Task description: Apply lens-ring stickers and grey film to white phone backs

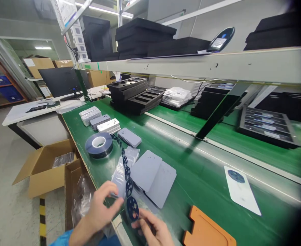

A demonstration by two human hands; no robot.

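Note:
My right hand [154, 228] pinches the near end of a strip of round dark camera-lens stickers [127, 173] with thumb and fingers. From there the strip runs back to a dark roll of tape [98, 145] with a white core. My left hand [103, 201] is just left of the strip, thumb and forefinger apart, and nothing shows between them; its other fingers are partly hidden. Clear plastic sleeves [122, 171] lie beyond it. Grey phone back panels [163, 184] rest to the right of the strip.
An orange fixture plate [209, 229] lies at the near right, and a white panel with a dark round sticker [242, 191] beyond it. Stacked panels [109, 125] stand behind the roll. Black foam trays [140, 97] sit farther back. An open cardboard box [46, 172] is on the left.

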